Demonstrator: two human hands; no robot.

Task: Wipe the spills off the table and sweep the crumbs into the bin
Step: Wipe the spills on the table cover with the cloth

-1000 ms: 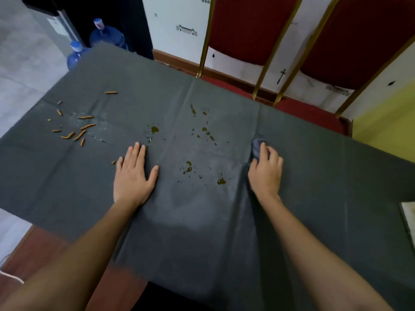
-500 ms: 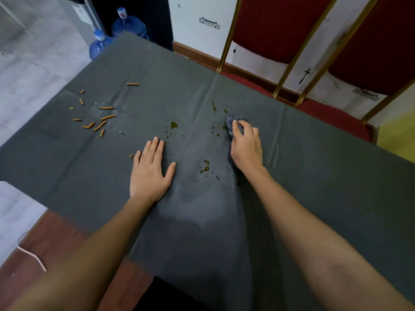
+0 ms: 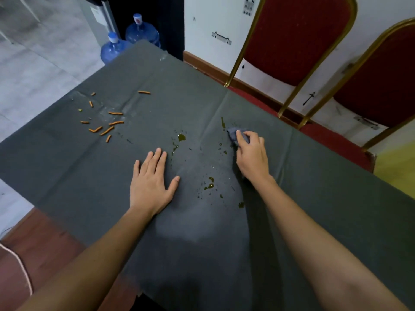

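A dark grey cloth covers the table (image 3: 336, 221). Olive-green spill drops (image 3: 208, 186) dot its middle, with a larger drop (image 3: 181, 137) further back. Several orange crumbs (image 3: 106, 126) lie scattered at the left. My right hand (image 3: 252, 158) presses a small blue-grey rag (image 3: 233, 134) onto the cloth among the far spill drops. My left hand (image 3: 152, 182) lies flat on the cloth with fingers spread, left of the spills, holding nothing. No bin is in view.
Two red chairs with gold frames (image 3: 289, 37) stand along the far side of the table. Two blue water jugs (image 3: 114, 47) sit on the floor past the far left corner. A white cord (image 3: 22, 270) runs over the floor at lower left.
My right hand has slid the rag leftward into the far spill drops, where several drops are gone. My left hand has stayed flat on the cloth. The view has shifted left.
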